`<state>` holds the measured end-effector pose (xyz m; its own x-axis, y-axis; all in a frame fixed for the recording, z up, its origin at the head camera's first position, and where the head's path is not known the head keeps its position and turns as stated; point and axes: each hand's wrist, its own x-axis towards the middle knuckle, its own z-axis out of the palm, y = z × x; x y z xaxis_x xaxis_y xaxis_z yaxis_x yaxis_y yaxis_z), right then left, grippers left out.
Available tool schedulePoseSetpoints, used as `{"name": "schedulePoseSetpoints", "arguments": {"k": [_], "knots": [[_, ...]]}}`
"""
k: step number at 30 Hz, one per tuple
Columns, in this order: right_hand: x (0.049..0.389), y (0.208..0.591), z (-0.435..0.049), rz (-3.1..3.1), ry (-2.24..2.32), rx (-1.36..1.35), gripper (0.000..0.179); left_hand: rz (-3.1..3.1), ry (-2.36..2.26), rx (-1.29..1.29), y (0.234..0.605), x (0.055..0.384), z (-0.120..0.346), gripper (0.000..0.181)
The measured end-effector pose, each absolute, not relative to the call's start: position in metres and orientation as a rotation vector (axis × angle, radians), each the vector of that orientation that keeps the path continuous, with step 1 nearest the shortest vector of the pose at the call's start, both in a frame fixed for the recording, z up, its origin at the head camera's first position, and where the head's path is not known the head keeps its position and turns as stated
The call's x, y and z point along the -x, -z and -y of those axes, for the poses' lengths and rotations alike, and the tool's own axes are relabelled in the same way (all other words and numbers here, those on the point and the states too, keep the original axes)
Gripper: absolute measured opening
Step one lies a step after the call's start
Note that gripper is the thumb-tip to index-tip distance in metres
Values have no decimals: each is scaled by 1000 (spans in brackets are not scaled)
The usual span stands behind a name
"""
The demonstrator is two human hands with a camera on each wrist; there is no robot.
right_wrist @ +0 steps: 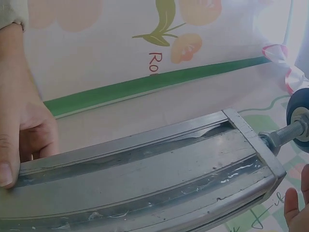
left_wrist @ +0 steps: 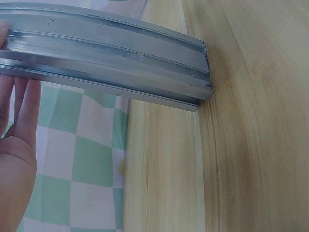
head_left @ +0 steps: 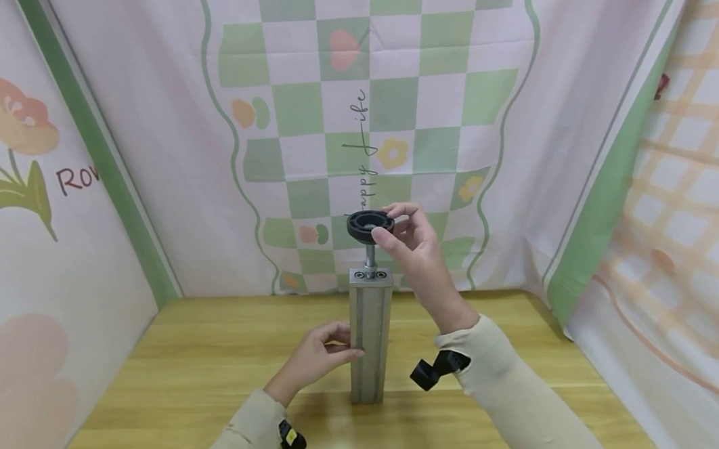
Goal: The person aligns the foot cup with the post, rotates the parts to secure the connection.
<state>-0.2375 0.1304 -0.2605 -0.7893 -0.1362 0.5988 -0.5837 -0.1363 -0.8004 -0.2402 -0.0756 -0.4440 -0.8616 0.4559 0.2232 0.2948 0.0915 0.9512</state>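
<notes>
A grey aluminium profile (head_left: pixel 371 349) (left_wrist: pixel 111 55) (right_wrist: pixel 130 176) stands upright on the table, its long grooves showing. On its top end plate (head_left: pixel 360 281) rises a threaded bolt (head_left: pixel 370 256) (right_wrist: pixel 289 132) with a nut, bearing a round black levelling foot (head_left: pixel 359 237) (right_wrist: pixel 298 102). My right hand (head_left: pixel 421 265) pinches the foot's rim from the right, thumb in front and fingers behind; only some right fingertips (right_wrist: pixel 291 208) show in the right wrist view. Lower down, my left hand (head_left: pixel 314 356) (left_wrist: pixel 17 159) (right_wrist: pixel 31 121) holds the profile from its left side between thumb and fingers.
The wooden table (head_left: pixel 220 354) spreads around the profile's foot. Behind it hangs a green and white checked cloth (head_left: pixel 347 103), with patterned cloth walls (head_left: pixel 26 269) on both sides. Black wrist cameras (head_left: pixel 425 374) sit on both sleeves.
</notes>
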Motion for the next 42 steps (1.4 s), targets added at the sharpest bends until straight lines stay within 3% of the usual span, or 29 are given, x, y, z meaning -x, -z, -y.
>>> {"name": "schedulePoseSetpoints", "arguments": {"k": [11,18,28,42], "knots": [[234,255,-122,1814,-1763,-831,41,-2221,-1881,-806,444,241,75,28],[235,259,-123,1843,-1756,-809,39,-2203,-1893,-776,443,239,74,30],[241,258,-127,1837,-1923,-1050,54,-2222,-1880,-763,445,240,75,32],[247,262,-127,1809,-1995,-1183,51,-2209,-1894,-754,445,240,74,31]]}}
